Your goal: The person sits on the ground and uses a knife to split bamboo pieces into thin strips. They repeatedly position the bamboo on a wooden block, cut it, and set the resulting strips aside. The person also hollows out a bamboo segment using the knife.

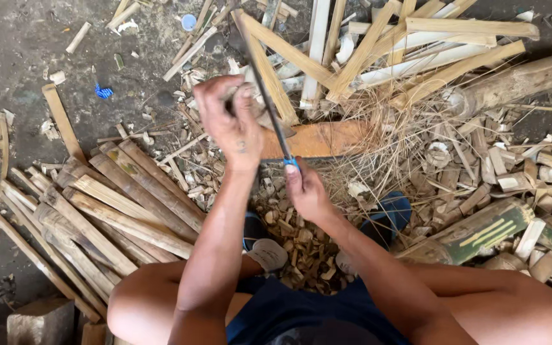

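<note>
Knife [269,108] in both hands: left hand [228,121] w/ bamboo, right hand [305,191] at handle.

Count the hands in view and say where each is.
2. The left hand grips a bamboo piece at upper centre; the right hand holds the knife handle just below. None seem hidden.

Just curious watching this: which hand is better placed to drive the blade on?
Probably the right hand: its grip is on the blue-banded handle, while the left hand is closed further up, beside the blade.

L hand [228,118] hides piece it grips; blade [269,108] tip blurred; knees cut off.
</note>
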